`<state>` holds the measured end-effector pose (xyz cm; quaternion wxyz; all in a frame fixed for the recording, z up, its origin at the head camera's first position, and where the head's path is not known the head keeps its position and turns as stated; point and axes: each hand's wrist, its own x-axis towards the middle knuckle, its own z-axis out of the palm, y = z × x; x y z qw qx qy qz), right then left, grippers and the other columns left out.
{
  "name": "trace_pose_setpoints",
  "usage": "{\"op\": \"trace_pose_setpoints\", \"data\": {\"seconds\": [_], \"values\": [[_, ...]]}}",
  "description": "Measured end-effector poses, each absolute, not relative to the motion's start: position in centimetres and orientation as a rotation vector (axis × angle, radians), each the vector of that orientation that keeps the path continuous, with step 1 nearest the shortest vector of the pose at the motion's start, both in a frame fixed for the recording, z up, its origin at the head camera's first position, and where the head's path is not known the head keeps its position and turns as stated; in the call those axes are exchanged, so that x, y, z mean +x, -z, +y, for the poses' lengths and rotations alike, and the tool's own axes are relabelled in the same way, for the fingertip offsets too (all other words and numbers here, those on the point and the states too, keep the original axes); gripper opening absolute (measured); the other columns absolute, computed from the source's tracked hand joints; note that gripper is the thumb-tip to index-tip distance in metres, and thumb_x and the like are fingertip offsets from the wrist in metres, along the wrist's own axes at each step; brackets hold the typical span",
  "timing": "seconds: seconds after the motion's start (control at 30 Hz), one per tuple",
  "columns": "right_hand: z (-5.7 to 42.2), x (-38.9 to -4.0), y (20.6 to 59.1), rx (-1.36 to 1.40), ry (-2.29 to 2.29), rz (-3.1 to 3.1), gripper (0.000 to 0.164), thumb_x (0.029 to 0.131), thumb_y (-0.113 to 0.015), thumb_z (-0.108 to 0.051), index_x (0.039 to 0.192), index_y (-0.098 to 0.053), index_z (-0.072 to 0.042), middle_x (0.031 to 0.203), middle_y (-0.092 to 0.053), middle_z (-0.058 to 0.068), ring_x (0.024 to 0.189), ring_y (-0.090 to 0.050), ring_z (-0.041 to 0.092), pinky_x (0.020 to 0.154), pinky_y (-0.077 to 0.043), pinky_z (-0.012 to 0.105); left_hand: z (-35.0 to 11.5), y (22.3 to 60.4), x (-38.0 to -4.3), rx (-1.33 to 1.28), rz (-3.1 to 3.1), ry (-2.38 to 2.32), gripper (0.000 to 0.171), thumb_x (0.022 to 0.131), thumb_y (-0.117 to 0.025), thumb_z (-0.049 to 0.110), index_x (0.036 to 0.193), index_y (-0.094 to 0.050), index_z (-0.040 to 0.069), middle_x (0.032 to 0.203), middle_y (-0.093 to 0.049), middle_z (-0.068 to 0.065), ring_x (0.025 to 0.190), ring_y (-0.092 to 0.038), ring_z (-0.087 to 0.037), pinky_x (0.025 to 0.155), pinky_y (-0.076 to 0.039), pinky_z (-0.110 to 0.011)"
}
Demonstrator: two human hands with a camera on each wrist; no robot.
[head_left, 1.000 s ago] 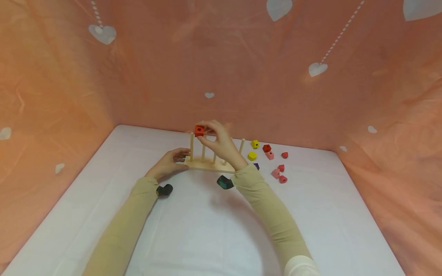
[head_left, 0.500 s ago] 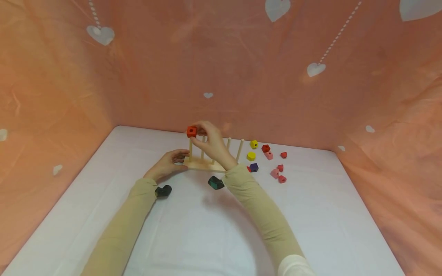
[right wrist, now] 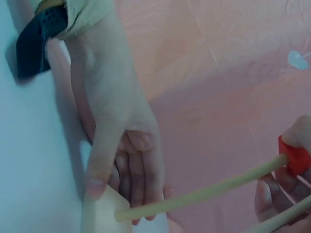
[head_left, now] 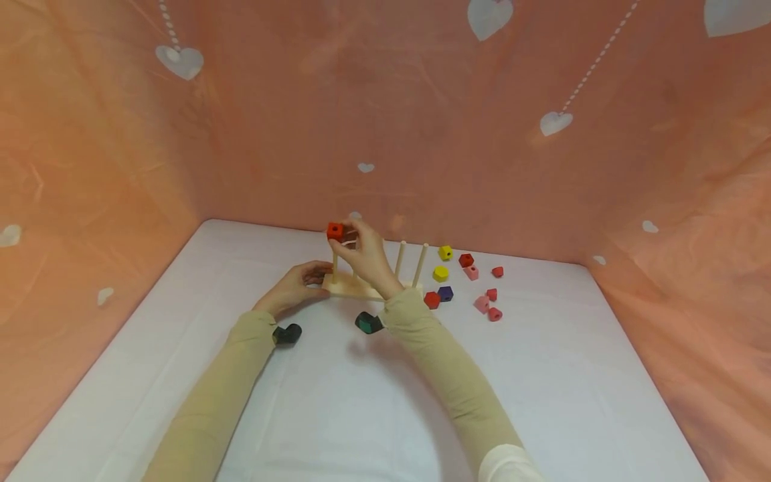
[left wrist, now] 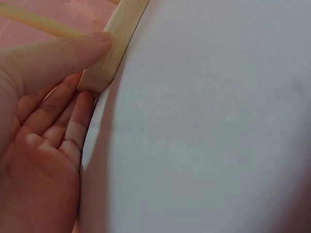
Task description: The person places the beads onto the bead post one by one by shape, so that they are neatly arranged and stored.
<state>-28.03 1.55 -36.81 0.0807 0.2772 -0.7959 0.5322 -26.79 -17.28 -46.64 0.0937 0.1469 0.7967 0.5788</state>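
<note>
A wooden peg stand [head_left: 345, 286] with several upright pegs rests on the white table. My left hand [head_left: 295, 284] holds its left end, thumb [left wrist: 92, 46] along one side of the base [left wrist: 119, 43] and fingers around the end. Between thumb and fingertips, my right hand [head_left: 369, 260] pinches a red cube bead [head_left: 335, 231] with a hole through it. The bead sits at the top of the leftmost peg [right wrist: 209, 193], with the peg's tip right at its underside. In the head view, the right hand hides part of the middle pegs.
Right of the stand lie yellow beads [head_left: 441, 273], a purple bead [head_left: 445, 294], a red bead [head_left: 432, 300], a dark red bead [head_left: 466, 260] and several pink or reddish ones [head_left: 482, 304]. A pink cloth with hearts [head_left: 421, 167] hangs behind the table.
My right hand has carried the red cube bead left and onto the leftmost peg's tip, then dipped slightly. The purple and red beads came into sight. The left hand stayed on the stand.
</note>
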Motion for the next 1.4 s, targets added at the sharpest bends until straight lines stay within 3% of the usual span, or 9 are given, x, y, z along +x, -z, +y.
{"op": "trace_pose_setpoints", "data": {"seconds": [0.27,0.5,0.7,1.17,1.4], "values": [[1.0,-27.8,38.2,0.744,-1.692,-2.361,0.029,0.087,-0.070,-0.004,0.113,-0.060,0.003,0.106,-0.062,0.015,0.090,-0.063,0.022,0.075,-0.054,0.021,-17.3,46.5,-26.6,0.436,2.363,-1.707,0.060,0.083,-0.074,0.004,0.136,-0.047,0.001,0.133,-0.053,-0.018,0.118,-0.051,-0.034,0.104,-0.038,-0.049],[0.9,-27.3,39.8,0.676,-1.872,-2.271,0.042,0.084,-0.072,-0.003,0.118,-0.048,0.003,0.105,-0.060,0.014,0.092,-0.061,0.023,0.081,-0.054,0.026,-17.3,46.4,-26.6,0.430,2.382,-1.685,0.063,0.082,-0.075,0.004,0.138,-0.046,0.001,0.135,-0.050,-0.019,0.120,-0.049,-0.036,0.105,-0.037,-0.050],[1.1,-26.9,42.1,0.590,-1.812,-2.363,0.033,0.086,-0.072,-0.009,0.112,-0.054,0.000,0.102,-0.062,0.010,0.094,-0.062,0.019,0.084,-0.052,0.025,-17.3,46.4,-26.5,0.429,2.390,-1.682,0.062,0.082,-0.075,0.005,0.137,-0.046,0.001,0.136,-0.050,-0.017,0.121,-0.050,-0.034,0.105,-0.038,-0.048],[1.4,-26.6,45.2,0.523,-1.704,-2.528,0.026,0.083,-0.067,0.005,0.107,-0.058,0.004,0.101,-0.064,0.014,0.096,-0.061,0.023,0.081,-0.051,0.026,-17.1,46.8,-26.8,0.452,2.338,-1.809,0.061,0.079,-0.074,-0.003,0.134,-0.047,-0.001,0.130,-0.052,-0.019,0.117,-0.052,-0.034,0.100,-0.043,-0.044],[1.7,-26.4,45.5,0.580,-1.659,-2.587,0.047,0.081,-0.063,0.013,0.124,-0.047,0.003,0.111,-0.061,0.017,0.108,-0.058,0.027,0.094,-0.047,0.032,-17.3,46.8,-26.5,0.444,2.323,-1.815,0.063,0.080,-0.074,-0.004,0.135,-0.045,-0.003,0.131,-0.050,-0.021,0.117,-0.051,-0.035,0.101,-0.043,-0.043]]}}
